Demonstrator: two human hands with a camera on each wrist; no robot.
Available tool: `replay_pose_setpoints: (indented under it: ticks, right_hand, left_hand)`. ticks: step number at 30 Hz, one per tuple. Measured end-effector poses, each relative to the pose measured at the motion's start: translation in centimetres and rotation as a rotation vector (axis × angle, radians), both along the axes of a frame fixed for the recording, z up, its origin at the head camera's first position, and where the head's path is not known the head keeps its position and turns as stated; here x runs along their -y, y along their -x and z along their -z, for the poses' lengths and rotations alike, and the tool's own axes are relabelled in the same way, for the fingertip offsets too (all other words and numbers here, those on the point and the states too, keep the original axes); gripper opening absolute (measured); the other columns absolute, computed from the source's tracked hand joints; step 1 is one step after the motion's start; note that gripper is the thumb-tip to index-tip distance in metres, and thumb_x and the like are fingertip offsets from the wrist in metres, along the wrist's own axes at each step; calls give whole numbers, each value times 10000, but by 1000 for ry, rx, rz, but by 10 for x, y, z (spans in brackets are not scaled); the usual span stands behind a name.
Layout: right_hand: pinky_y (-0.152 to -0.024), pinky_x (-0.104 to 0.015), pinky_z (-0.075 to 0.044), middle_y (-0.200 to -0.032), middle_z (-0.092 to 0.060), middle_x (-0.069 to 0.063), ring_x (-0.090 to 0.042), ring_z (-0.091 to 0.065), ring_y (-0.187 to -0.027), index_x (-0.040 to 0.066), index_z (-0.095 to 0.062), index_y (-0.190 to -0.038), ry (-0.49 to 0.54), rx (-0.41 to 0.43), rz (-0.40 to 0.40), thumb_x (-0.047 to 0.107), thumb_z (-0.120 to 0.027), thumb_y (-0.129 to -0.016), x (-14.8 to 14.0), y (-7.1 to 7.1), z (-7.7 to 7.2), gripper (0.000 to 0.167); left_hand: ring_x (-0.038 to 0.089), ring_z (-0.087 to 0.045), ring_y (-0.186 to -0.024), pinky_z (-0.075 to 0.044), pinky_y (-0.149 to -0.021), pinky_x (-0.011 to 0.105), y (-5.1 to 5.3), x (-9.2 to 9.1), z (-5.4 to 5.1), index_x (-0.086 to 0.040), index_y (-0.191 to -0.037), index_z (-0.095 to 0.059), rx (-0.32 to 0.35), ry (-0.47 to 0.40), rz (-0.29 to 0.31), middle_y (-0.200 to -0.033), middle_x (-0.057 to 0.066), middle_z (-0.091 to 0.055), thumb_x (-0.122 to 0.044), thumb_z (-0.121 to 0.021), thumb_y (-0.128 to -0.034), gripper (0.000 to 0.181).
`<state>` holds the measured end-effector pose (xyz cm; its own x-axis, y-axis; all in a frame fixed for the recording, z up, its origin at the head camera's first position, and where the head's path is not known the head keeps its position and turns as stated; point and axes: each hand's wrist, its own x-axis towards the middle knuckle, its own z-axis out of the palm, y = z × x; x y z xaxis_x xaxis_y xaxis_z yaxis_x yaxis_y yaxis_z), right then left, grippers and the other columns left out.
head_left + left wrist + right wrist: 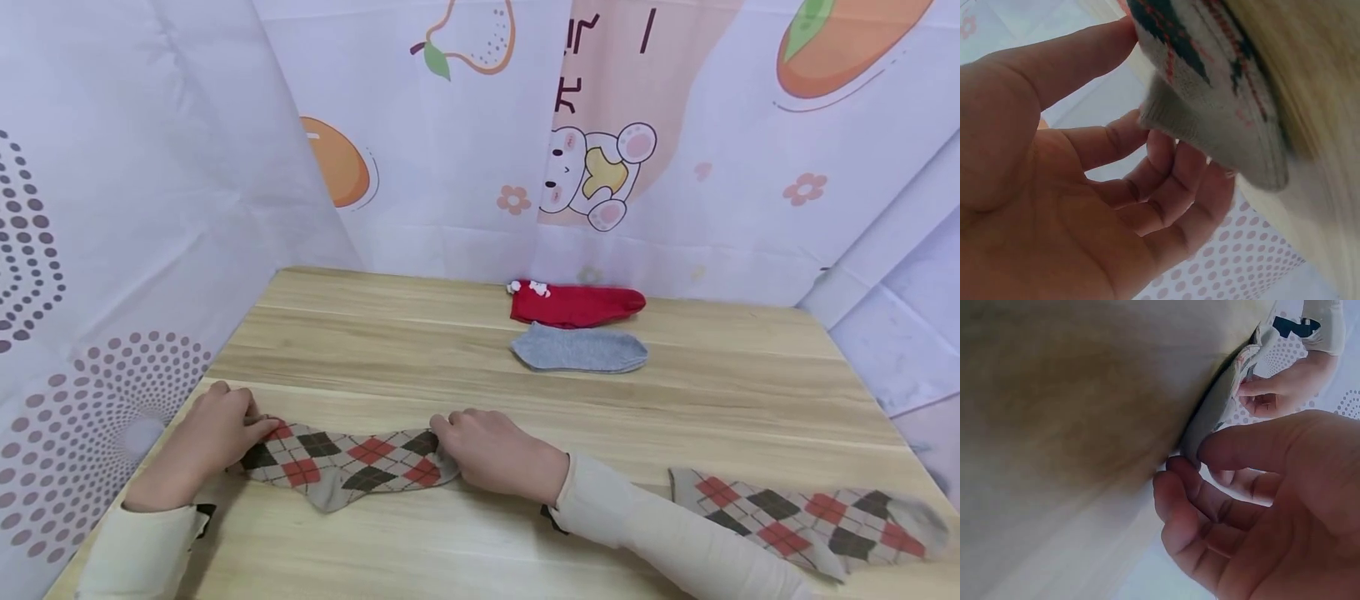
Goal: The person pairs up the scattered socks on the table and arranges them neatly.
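Observation:
An argyle sock (367, 454) in beige, red and dark green lies stretched sideways at the front left of the table. My left hand (213, 437) holds its cuff end. In the left wrist view the thumb lies on the patterned knit (1179, 56), and the fingertips are under the folded ribbed cuff (1175, 115). At the other end my right hand (502, 454) pinches the grey toe (1213, 409) between thumb and fingers. The sock's heel bulges toward the front edge. A matching argyle sock (787, 517) lies flat at the front right, partly behind my right sleeve.
Toward the back of the wooden table (420, 325) lie a red sock (581, 307) with white decorations and a grey ankle sock (581, 348) just in front of it. A printed white curtain (450, 167) hangs behind the table, and dotted white cloth (112, 250) borders the left side.

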<state>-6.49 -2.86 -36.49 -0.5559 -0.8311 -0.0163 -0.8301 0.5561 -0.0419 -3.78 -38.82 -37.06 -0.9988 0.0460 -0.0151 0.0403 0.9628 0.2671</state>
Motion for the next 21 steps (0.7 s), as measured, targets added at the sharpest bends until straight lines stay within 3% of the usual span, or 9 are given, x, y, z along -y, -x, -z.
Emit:
replay_pose_setpoints:
  ticks: [7, 10, 15, 18, 21]
  right_hand:
    - [-537, -236, -449, -759, -618, 29, -79, -562, -670, 166, -718, -953, 8, 15, 3, 101, -658, -902, -11, 2, -2, 102]
    - [-539, -225, -426, -698, -571, 55, -61, -513, -622, 154, -701, -865, 81, 38, 16, 114, -639, -905, -18, 5, -1, 84]
    - [-494, -186, -360, -594, -439, 92, -46, -425, -529, 174, -583, -692, 288, 23, 39, 168, -637, -904, -30, 10, -2, 219]
    - [-514, -190, -392, -624, -464, 69, -68, -460, -554, 154, -575, -710, 381, -38, 57, 136, -662, -901, -37, 13, -5, 211]
    - [-577, -218, -468, -713, -552, 32, -106, -549, -643, 116, -605, -802, 391, -31, 76, 40, -668, -880, -48, 16, -7, 126]
  left_hand:
    - [172, -397, -581, -338, -536, 331, 1, -4, 0, -99, -791, -440, -77, -35, 71, -648, 13, -408, -109, -650, -951, 264]
    - [142, -370, -536, -320, -508, 302, 2, -9, -2, -94, -836, -439, -120, -60, 90, -596, -13, -382, -97, -628, -972, 233]
    - [125, -361, -507, -302, -464, 272, 5, -17, -6, -78, -889, -456, -202, -94, 104, -585, -18, -397, -63, -628, -969, 191]
    - [123, -371, -503, -305, -450, 268, 6, -21, -7, -79, -907, -468, -238, -120, 106, -586, -17, -409, -47, -633, -961, 177]
    - [108, -365, -505, -305, -454, 263, 6, -25, -7, -90, -912, -474, -254, -143, 112, -580, -31, -388, -45, -643, -954, 180]
